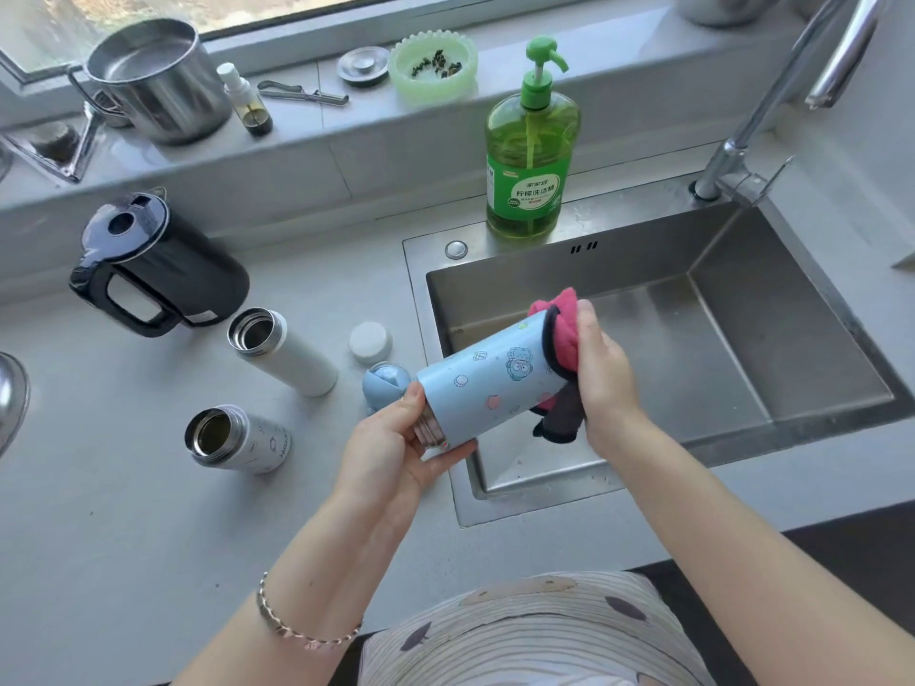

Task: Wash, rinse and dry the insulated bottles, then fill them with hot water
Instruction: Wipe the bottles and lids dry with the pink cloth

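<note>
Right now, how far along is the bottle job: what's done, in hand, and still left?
Done, apparently: the tall white bottle and the short white bottle stand uncapped on the counter; whether washed, I cannot tell. In hand: the left hand holds the blue bottle by its neck at the sink while the right hand presses a pink cloth on its base. Left: filling from the black kettle.

Grey counter (148,512), kettle (163,274), tall bottle (292,356), short bottle (250,440), white lid (370,341), blue lid (385,386)
</note>
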